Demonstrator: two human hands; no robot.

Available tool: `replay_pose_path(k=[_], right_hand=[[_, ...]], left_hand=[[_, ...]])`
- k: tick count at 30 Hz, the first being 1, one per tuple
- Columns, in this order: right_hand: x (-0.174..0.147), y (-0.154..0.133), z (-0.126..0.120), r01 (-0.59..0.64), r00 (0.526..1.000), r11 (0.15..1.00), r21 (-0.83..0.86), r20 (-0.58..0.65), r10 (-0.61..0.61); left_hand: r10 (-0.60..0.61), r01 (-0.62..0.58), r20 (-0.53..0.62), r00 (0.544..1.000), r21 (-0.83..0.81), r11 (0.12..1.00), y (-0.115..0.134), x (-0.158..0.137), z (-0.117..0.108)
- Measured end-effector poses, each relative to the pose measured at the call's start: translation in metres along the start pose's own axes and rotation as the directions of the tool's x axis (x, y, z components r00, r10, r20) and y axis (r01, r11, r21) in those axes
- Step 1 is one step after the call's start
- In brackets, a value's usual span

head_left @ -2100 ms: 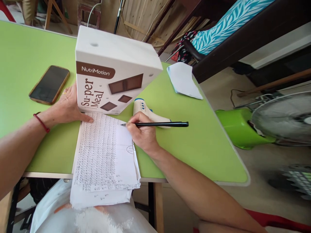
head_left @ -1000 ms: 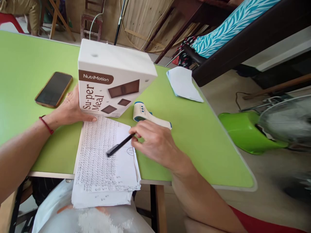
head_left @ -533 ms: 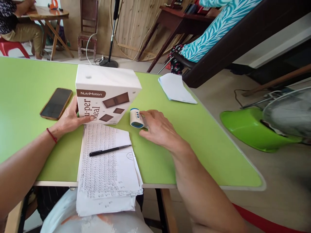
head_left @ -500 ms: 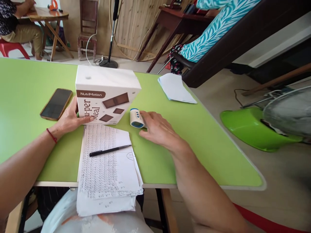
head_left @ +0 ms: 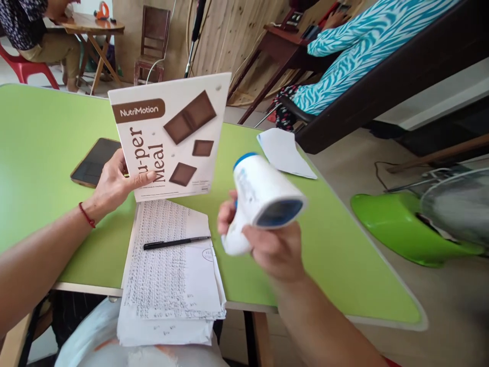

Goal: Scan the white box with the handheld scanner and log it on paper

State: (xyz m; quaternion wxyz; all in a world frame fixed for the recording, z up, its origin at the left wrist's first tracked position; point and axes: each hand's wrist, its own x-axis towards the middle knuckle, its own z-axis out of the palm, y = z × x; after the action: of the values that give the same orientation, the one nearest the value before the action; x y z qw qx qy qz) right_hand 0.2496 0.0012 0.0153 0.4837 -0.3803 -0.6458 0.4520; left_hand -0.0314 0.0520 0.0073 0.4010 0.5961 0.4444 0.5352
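My left hand (head_left: 116,181) grips the lower left edge of a white NutriMotion box (head_left: 183,168), thumb across its front. The box is tilted so that its printed face, with brown bar pictures, turns toward me. Raised over the table in my right hand (head_left: 277,244) is a white and blue infrared thermometer (head_left: 263,191), fingers wrapped round its handle and its oval end facing me. Below the box lies a stack of handwritten papers (head_left: 168,285), with a black pen (head_left: 175,243) across the top sheet.
A phone (head_left: 93,162) lies on the green table (head_left: 38,153), behind my left hand. Folded white paper (head_left: 286,150) rests near the right edge. A green fan (head_left: 408,229) stands on the floor at right. People sit beyond the table at upper left and upper right.
My right hand has taken hold of the thermometer and lifted it off the table toward me. My left hand has tipped the box, so its front now faces up at me.
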Motion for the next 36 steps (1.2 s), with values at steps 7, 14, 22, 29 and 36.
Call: replay_pose_path(k=[7, 14, 22, 29, 36], right_hand=[[-0.021, 0.002, 0.038, -0.232, 0.950, 0.943, 0.240, 0.267, 0.165], [-0.016, 0.007, 0.043, -0.300, 0.930, 0.931, 0.209, 0.282, 0.237], [-0.016, 0.009, 0.046, -0.333, 0.903, 0.925, 0.182, 0.343, 0.258], [-0.014, 0.006, 0.043, -0.384, 0.892, 0.889, 0.251, 0.349, 0.287], [-0.014, 0.007, 0.042, -0.396, 0.891, 0.880, 0.263, 0.342, 0.298]], left_hand=[[-0.114, 0.116, 0.072, 0.991, -0.022, 0.993, 0.010, -0.014, 0.013], [-0.121, 0.109, 0.101, 0.988, 0.112, 0.988, 0.010, -0.014, 0.014], [-0.085, 0.066, 0.160, 0.984, 0.119, 0.991, 0.001, -0.011, 0.010], [-0.104, 0.084, 0.156, 0.982, 0.127, 0.988, 0.001, -0.011, 0.010], [-0.115, 0.091, 0.155, 0.981, 0.153, 0.984, 0.003, -0.010, 0.011]])
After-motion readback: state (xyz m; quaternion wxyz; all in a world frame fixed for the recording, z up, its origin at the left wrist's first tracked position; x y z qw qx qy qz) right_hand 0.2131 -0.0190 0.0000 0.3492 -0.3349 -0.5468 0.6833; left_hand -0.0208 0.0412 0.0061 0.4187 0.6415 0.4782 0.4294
